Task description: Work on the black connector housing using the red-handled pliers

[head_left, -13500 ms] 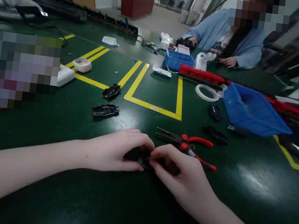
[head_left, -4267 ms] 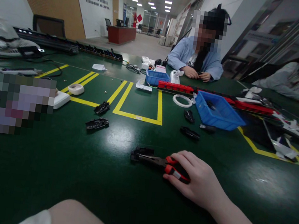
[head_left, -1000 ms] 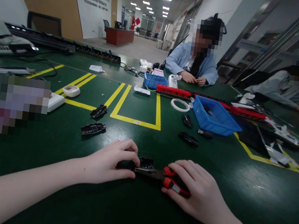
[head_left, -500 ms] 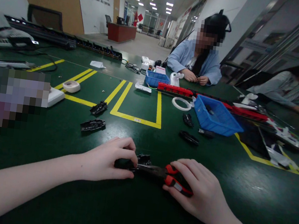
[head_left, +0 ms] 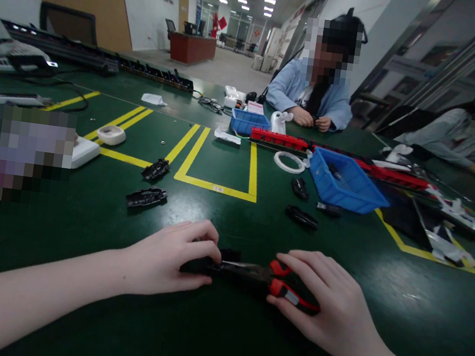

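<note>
My right hand (head_left: 322, 300) is closed round the red and black handles of needle-nose pliers (head_left: 247, 269). The jaws point left and reach the fingertips of my left hand (head_left: 188, 253). That hand is closed on a dark plastic part (head_left: 197, 265), mostly hidden by my fingers; some black plastic shows just behind the jaws. Beyond my left hand lie two black plastic shells (head_left: 147, 197), apart from each other. Ahead of my right hand are more black plastic pieces (head_left: 301, 217).
A blue bin (head_left: 346, 183) stands right of the middle, a smaller blue bin (head_left: 250, 122) behind it. Nearby lie a white ring (head_left: 288, 162) and a red strip (head_left: 280, 139). Yellow tape (head_left: 214, 187) marks the green table. A person (head_left: 312, 94) sits opposite, another at far right.
My right hand and the pliers have shifted slightly right. The pliers' jaw tips still meet the part at my left fingertips. My left hand has barely moved.
</note>
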`<state>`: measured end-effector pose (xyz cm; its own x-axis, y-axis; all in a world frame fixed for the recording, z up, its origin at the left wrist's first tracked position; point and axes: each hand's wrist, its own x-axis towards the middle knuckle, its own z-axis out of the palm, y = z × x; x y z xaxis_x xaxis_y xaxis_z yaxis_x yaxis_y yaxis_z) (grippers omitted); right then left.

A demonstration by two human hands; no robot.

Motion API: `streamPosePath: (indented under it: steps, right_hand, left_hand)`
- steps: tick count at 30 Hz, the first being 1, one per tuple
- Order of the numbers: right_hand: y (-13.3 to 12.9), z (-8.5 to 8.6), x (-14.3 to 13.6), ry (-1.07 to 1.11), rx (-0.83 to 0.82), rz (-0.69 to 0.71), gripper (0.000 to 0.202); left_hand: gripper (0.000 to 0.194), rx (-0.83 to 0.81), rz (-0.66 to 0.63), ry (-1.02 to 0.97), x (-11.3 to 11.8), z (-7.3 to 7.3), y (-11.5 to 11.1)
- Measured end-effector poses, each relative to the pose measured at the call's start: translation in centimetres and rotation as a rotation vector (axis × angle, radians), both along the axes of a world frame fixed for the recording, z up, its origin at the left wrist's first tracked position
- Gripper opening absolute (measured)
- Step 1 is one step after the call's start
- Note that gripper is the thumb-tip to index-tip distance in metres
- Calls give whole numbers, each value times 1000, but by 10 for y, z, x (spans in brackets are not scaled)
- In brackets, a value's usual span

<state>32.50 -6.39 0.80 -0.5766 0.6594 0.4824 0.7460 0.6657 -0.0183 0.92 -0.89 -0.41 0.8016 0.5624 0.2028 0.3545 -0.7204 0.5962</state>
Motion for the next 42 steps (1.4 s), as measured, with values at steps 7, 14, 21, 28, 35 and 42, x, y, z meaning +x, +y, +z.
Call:
streamPosePath:
  steps: [7,14,21,28,35,42]
  right_hand:
    - [-5,13,-7,-44,-22,-6,40]
    - [-7,6,-8,-72,-24,-29,40]
    - [-9,-2,-10,-51,-53,-41,41]
    - [-7,10,-12,-58,-51,3,36]
    - [-7,5,-7,-17,-44,-12,39]
    - [-8,2,-5,-13,-33,-9,40]
  left_hand:
    - [30,44,2,-67,0,-1,-3]
    - [27,118,-39,-80,-1,-2,-2]
    - [24,141,-41,-67,-2,-4,-4]
    - [21,148,7,8,0,-2,1]
    - [21,153,1,22,-1,-1,1]
    - [13,167,-2,-46,-3,2,0]
